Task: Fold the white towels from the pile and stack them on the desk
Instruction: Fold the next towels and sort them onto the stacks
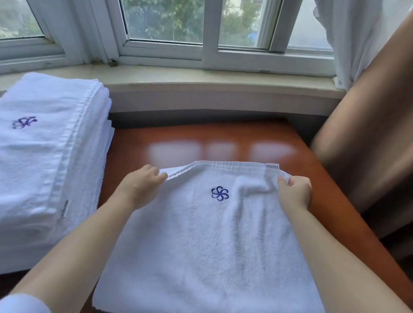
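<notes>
Item: white towel [217, 245], flat on worktop [323, 192] beside folded stack [31, 152]; left hand [142, 183] and right hand [295, 192] each pinched a far corner in curled fingers, mid-fold; next move likely required carrying that edge toward the near hem, corners matched.

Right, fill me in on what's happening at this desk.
A person is folding a white terry towel with a blue flower emblem on the glossy reddish-brown wooden desk. The left hand pinches its far left corner and the right hand pinches its far right corner, lifting that edge slightly. A stack of white towels sits to the left, beside the window sill.
</notes>
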The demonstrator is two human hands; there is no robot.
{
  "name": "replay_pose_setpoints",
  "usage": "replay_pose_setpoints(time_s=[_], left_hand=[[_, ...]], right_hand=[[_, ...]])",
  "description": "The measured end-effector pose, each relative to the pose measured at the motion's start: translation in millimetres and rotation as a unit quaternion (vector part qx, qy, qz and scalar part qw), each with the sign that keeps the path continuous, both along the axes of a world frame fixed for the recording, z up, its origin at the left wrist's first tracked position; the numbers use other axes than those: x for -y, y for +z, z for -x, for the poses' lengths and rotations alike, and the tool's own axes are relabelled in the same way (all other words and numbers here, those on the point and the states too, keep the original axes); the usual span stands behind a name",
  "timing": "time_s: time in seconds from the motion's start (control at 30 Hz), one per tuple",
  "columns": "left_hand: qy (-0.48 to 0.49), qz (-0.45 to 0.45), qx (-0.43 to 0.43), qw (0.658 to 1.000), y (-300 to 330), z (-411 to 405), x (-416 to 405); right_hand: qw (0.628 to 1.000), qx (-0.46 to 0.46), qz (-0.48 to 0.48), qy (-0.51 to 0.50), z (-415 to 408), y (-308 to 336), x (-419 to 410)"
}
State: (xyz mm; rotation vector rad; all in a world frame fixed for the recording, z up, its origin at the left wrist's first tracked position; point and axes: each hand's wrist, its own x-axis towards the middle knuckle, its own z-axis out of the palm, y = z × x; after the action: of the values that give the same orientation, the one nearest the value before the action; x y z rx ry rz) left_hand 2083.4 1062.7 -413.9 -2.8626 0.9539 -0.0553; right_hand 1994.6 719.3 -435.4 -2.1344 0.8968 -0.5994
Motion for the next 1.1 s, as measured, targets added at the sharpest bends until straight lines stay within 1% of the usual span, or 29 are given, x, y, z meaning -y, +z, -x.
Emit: replay_pose_setpoints(time_s=[0.07, 0.1, 0.17, 0.27, 0.37, 0.43, 0.53, 0.6, 0.7, 0.8, 0.93, 1.0, 1.1], left_hand=[[-0.028, -0.001, 0.015, 0.999, 5, 2, -1], [-0.035, -0.021, 0.018, 0.999, 8, 3, -2], [-0.031, -0.064, 0.025, 0.997, 14, 3, -3], [-0.002, -0.098, 0.042, 0.994, 21, 6, -7], [0.057, -0.065, 0.043, 0.995, 30, 8, -10], [0.095, -0.031, 0.030, 0.995, 41, 5, -12], [0.163, 0.054, 0.005, 0.985, 61, 6, -18], [0.178, 0.115, 0.010, 0.977, 78, 12, -21], [0.185, 0.196, 0.017, 0.963, 108, 26, -27], [0.178, 0.239, 0.057, 0.953, 140, 33, -31], [0.188, 0.310, 0.104, 0.926, 179, 51, -37], [0.187, 0.324, 0.118, 0.920, 195, 60, -39], [0.188, 0.319, 0.144, 0.918, 213, 72, -45]], right_hand=[[1.000, -0.006, 0.007, -0.001, 0, 3, -1], [1.000, -0.011, 0.012, -0.004, 1, 5, -1], [1.000, -0.017, 0.016, -0.018, 3, 10, 1], [0.998, -0.037, 0.022, -0.043, 7, 17, 3], [0.996, -0.054, 0.017, -0.063, 12, 30, 3], [0.995, -0.068, 0.018, -0.072, 15, 43, 3], [0.993, -0.093, 0.057, -0.054, 26, 66, 6], [0.992, -0.091, 0.068, -0.051, 37, 82, 9], [0.993, -0.064, 0.076, -0.062, 53, 107, 11], [0.995, -0.033, 0.069, -0.067, 67, 137, 12], [0.996, 0.018, 0.066, -0.051, 84, 177, 10], [0.995, 0.030, 0.072, -0.055, 92, 192, 6], [0.994, 0.051, 0.078, -0.057, 101, 211, 2]])
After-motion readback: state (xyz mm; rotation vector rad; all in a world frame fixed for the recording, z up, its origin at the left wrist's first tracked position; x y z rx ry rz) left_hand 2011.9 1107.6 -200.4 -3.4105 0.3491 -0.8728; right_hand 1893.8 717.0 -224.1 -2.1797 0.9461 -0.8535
